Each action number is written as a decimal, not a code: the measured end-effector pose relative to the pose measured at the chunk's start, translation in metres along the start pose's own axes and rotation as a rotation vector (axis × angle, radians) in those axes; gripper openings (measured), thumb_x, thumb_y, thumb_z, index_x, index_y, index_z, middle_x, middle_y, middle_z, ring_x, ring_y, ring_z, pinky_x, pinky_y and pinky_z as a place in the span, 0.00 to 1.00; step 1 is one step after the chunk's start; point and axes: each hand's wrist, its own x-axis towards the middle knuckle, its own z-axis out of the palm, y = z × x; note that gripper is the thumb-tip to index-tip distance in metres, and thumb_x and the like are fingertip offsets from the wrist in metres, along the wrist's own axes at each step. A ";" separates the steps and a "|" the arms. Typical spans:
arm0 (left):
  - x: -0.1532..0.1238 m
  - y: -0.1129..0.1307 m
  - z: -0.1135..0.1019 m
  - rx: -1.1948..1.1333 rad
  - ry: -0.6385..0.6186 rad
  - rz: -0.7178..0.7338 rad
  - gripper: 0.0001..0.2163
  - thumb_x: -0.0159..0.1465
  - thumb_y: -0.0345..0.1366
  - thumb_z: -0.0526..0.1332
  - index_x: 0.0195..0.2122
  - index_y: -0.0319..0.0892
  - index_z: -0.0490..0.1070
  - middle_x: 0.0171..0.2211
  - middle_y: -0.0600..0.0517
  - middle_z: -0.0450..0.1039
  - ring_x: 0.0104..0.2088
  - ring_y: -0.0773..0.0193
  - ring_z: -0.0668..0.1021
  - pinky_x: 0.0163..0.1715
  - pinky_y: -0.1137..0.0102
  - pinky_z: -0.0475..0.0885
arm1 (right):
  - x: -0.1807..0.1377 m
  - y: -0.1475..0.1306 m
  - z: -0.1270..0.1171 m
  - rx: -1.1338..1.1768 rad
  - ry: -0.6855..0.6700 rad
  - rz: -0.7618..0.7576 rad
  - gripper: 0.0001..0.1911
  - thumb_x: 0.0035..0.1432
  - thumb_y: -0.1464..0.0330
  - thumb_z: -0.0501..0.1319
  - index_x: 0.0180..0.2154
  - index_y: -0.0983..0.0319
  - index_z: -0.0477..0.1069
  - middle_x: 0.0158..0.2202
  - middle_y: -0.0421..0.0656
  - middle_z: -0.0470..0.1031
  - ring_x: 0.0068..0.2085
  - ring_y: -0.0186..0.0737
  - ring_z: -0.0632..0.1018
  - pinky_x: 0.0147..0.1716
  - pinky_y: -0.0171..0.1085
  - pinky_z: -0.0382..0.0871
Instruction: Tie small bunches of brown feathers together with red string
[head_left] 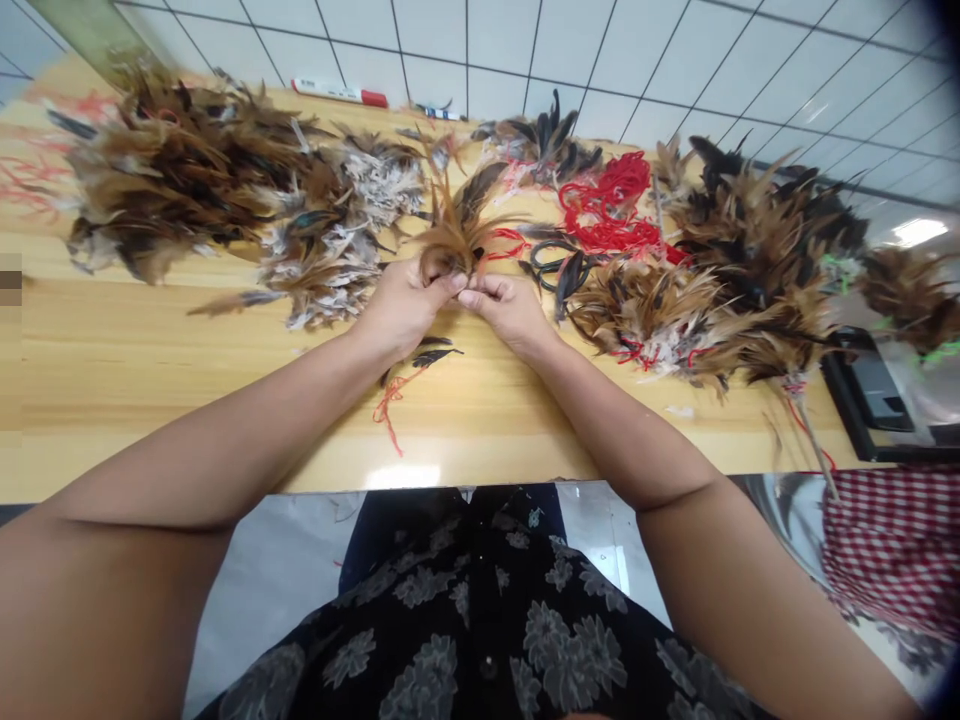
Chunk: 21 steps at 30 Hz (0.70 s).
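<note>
Both hands meet over the middle of the wooden table, pinching the base of a bunch of brown feathers (pixel 454 235). My left hand (pixel 409 300) is closed around the bunch from the left, thumb against its base. My right hand (pixel 511 308) pinches at the same spot with thumb and fingertips; the small part between the fingers is hidden. The feather tips fan out away from me. Red string (pixel 506 243) shows just beyond my right hand. Below the hands lie a few dark feathers (pixel 435 355) and a loose orange-red string (pixel 390 405).
Heaped brown feathers (pixel 202 180) cover the left; more feathers (pixel 757 240) lie on the right. Red yarn (pixel 611 205) and black-handled scissors (pixel 551 262) sit right of centre. A marker (pixel 337 93) lies by the tiled wall. A black tray (pixel 862 390) stands at the right edge.
</note>
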 end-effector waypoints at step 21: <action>-0.009 0.020 0.026 -0.028 0.072 -0.110 0.25 0.50 0.50 0.91 0.26 0.44 0.77 0.26 0.55 0.73 0.33 0.63 0.74 0.39 0.68 0.75 | 0.001 -0.005 0.005 -0.074 0.053 0.008 0.17 0.69 0.75 0.70 0.27 0.60 0.73 0.33 0.36 0.69 0.42 0.39 0.71 0.53 0.37 0.66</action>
